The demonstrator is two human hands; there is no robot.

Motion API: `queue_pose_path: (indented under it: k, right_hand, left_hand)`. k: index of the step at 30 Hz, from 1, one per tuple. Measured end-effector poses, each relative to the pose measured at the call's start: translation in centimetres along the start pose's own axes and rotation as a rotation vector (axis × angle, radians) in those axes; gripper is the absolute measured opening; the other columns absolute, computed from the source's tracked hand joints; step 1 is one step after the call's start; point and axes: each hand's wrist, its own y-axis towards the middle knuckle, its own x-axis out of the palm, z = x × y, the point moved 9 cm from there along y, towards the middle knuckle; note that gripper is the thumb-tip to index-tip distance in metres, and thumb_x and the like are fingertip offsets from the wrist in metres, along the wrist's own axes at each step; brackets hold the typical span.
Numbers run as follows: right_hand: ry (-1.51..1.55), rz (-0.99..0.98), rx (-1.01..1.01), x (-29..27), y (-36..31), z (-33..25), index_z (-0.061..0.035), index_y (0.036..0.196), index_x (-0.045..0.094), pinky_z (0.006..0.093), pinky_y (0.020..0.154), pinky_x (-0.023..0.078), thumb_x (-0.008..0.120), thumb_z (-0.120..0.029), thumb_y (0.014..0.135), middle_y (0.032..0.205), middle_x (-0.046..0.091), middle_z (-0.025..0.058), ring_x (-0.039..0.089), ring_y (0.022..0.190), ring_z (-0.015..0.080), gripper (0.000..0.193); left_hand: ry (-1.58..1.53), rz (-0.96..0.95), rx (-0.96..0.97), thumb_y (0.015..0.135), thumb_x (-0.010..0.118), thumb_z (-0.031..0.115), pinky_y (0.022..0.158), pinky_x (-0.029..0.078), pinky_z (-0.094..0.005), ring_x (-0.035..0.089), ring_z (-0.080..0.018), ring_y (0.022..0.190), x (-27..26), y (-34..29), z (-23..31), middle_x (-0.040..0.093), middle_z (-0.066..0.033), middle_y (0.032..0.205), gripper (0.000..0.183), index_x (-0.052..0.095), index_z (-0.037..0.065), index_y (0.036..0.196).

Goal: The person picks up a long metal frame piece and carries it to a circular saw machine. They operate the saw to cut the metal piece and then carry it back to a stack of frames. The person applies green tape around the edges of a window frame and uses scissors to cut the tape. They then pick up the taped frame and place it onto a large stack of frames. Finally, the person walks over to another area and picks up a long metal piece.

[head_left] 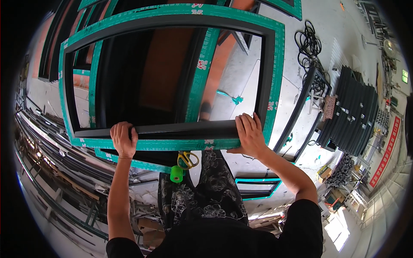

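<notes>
A large rectangular window frame, dark grey with green printed film along its outer faces, is in front of me. My left hand is wrapped over the left part of its near rail, thumb on the inner side. Near the right corner of that same rail, my right hand grips with fingers over the top and thumb below. Just under the rail, close to my legs, are yellow-handled scissors and a bright green roll. What the scissors and roll rest on is partly hidden.
More green-filmed frames lie beneath and beyond. A small frame is on the floor to the right. Farther right are a black coiled cable, a stack of dark profiles and a cardboard box. Long bars fill racks at left.
</notes>
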Motion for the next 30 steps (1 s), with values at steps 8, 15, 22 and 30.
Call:
queue_pose_path:
  k: [8,15,22,30]
  right_hand:
    - [0.001,0.134,-0.029,0.4,-1.0,-0.1,0.002,0.128,0.051,0.0498,0.098,0.039,0.069,-0.075,0.066,0.118,0.054,0.0165,0.052,0.111,0.0328,0.101]
    - [0.024,0.184,-0.046,0.4,-1.2,0.0,0.0013,0.123,0.055,0.0454,0.093,0.044,0.066,-0.073,0.072,0.113,0.057,0.0153,0.056,0.103,0.0309,0.091]
    - [0.116,0.017,-0.062,0.0,0.7,-0.2,0.0012,0.12,0.056,0.0435,0.086,0.045,0.074,-0.069,0.065,0.105,0.058,0.0134,0.057,0.096,0.0309,0.091]
    - [0.02,-0.359,0.115,4.4,2.8,2.6,-0.006,0.082,0.058,0.0402,0.061,0.052,0.07,-0.053,0.08,0.073,0.064,0.0111,0.064,0.069,0.0311,0.049]
  left_hand:
    - [-0.037,0.021,0.029,0.09,0.054,0.02,0.087,0.042,-0.0437,0.057,-0.0316,0.087,0.3,-0.6,-0.6,0.06,-0.0101,0.091,0.016,0.057,0.006,0.085]
    - [-0.043,0.015,0.03,0.088,0.054,0.013,0.081,0.043,-0.0431,0.056,-0.0328,0.081,0.7,-0.6,-0.5,0.06,-0.0105,0.087,0.011,0.056,0.004,0.082]
    - [-0.004,0.018,0.0,0.086,0.055,0.013,0.079,0.043,-0.0428,0.058,-0.0315,0.081,0.5,-0.7,-1.0,0.059,-0.0091,0.083,0.01,0.056,0.006,0.079]
    - [-0.002,-0.035,-0.097,0.081,0.061,0.015,0.091,0.043,-0.047,0.058,-0.0337,0.099,0.7,-0.9,-2.1,0.062,-0.0117,0.1,0.018,0.062,0.007,0.097]
